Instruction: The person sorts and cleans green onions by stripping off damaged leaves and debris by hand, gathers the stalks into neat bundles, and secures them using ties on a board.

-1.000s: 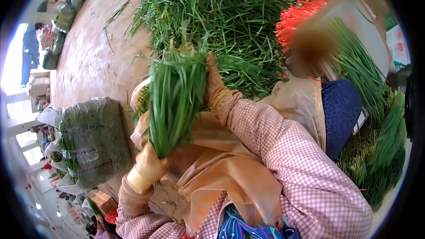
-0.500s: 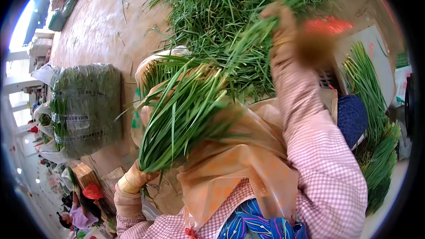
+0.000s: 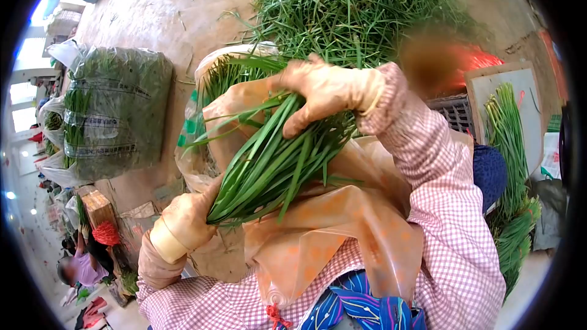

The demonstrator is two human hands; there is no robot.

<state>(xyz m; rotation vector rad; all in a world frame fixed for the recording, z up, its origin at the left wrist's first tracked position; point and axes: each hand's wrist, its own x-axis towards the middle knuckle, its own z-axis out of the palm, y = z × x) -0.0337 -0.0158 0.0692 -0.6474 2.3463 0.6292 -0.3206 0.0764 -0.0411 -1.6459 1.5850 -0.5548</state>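
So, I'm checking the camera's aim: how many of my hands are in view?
2: left hand at the lower end of the bunch, partly hidden behind it; right hand over its upper part.

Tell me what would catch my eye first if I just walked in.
Probably the bunch of long green leaves at the centre, held at its near end by the left hand, with the right hand spread over its far end. Beyond lies a big loose heap of greens; to the left sits a plastic-wrapped bale.
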